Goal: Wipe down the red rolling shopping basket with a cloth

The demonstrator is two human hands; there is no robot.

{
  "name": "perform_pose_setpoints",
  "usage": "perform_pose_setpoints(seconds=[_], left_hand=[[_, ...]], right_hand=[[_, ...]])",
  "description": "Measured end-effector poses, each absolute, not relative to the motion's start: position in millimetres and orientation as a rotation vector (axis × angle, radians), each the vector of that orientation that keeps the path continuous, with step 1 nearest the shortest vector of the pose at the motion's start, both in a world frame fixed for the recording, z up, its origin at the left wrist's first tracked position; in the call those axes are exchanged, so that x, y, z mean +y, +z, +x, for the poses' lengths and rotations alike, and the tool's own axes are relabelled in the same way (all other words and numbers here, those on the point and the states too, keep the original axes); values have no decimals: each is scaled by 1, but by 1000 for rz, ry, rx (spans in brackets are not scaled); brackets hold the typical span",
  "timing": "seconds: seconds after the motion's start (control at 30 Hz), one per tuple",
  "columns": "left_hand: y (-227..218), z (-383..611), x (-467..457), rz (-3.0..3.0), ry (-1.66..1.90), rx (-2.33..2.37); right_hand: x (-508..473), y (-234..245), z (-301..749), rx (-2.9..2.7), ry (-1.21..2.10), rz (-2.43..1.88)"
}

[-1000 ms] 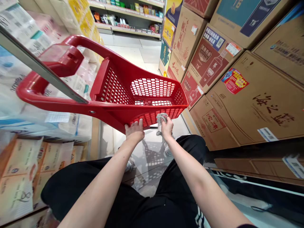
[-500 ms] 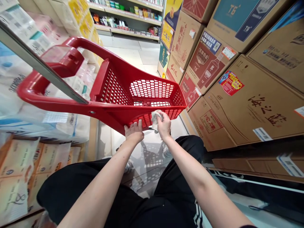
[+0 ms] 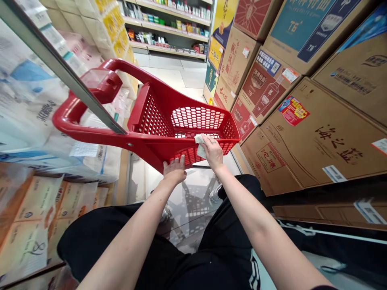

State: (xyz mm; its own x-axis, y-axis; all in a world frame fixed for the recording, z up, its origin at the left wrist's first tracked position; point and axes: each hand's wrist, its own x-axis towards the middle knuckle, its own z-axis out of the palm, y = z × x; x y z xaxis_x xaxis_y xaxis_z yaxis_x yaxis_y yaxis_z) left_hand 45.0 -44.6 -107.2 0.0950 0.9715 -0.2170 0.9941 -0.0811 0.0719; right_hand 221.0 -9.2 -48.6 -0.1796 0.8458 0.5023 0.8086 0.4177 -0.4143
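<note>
A red plastic shopping cart (image 3: 157, 141) with a honeycomb-pattern basket stands in front of me, its handle toward the left. My right hand (image 3: 213, 152) is closed on a whitish cloth (image 3: 200, 150), held against the upper rim of the cart's near side. Lower down and to the left, my left hand (image 3: 175, 169) rests with its fingers stretched against the perforated side wall. The palm sides of both hands are turned away from view.
Stacked cardboard cartons (image 3: 338, 141) line the right side. Plastic-wrapped packs (image 3: 45, 104) and orange-and-cream packages (image 3: 39, 201) stand on the left. A metal pole (image 3: 66, 68) crosses in front of the cart handle. Product shelves (image 3: 169, 28) stand beyond the tiled floor.
My right hand has moved the cloth slightly up onto the cart's rim. The cart appears shifted a little right in view as the camera moved; my left hand stays on its side.
</note>
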Motion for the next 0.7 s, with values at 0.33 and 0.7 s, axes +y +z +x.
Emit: perform_pose_setpoints(seconds=[0.33,0.7], left_hand=[[-103,34,-54,2257,-88,1916],[-28,9,-79,2658,613,1830]], right_hand=[[-11,-30,168,-2119,107,-1303],[-12,-38,198,-1965,93,-1430]])
